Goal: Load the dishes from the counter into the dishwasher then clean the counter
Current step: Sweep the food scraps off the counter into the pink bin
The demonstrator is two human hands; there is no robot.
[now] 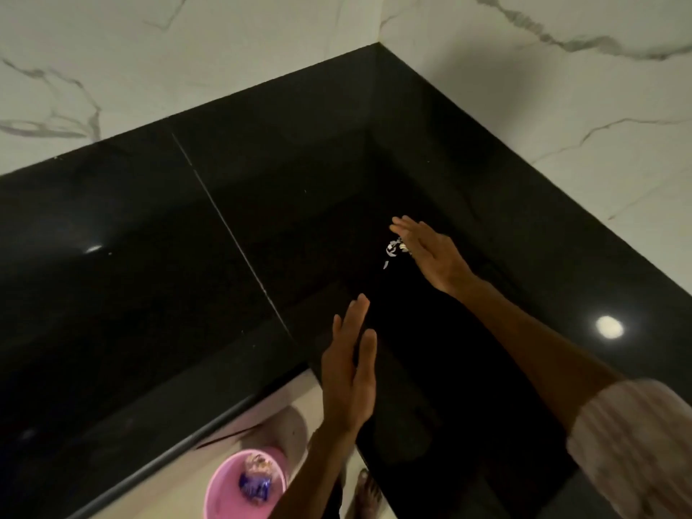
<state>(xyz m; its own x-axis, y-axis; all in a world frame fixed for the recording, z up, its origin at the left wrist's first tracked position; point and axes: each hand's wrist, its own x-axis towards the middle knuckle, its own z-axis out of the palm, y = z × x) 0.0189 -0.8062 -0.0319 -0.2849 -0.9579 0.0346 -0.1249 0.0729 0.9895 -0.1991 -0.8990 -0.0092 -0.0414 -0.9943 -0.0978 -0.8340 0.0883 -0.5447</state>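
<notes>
Head view: scraps [393, 250] beside right hand [430, 252]; pink bin [224, 485] below counter [149, 294].

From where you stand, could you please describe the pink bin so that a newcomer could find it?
Follow the black counter to its front edge. On the pale floor below stands the pink bin, round, the only coloured thing here, with wrappers inside.

counter [149, 294]: glossy black stone | wall [187, 50]: veined marble | bin [221, 492]: pink plastic

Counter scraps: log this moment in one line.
phase: counter cleaning | right hand beside scraps | left hand open | pink bin below
</notes>
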